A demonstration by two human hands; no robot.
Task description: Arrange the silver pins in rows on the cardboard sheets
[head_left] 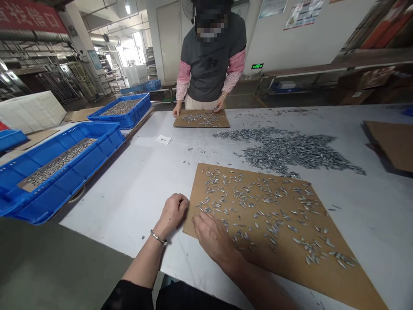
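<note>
A brown cardboard sheet [258, 228] lies on the table in front of me, scattered with small grey spindle-shaped metal pieces [271, 228]. My left hand [174, 210] is closed beside the sheet's left edge, its fingers curled so that anything in them is hidden. Over the sheet's near left corner, my right hand [213, 237] bends its fingers down together among the pieces. What its fingertips hold, if anything, cannot be seen. Beyond the sheet spreads a large heap of the same grey pieces [290, 150].
Across the white table [135, 193], a co-worker [211, 56] handles pieces on another cardboard sheet [201, 125]. Blue crates [97, 159] holding boards covered in pieces stand at the left. More cardboard [392, 144] lies at the right, and a small white paper [163, 139] near the co-worker.
</note>
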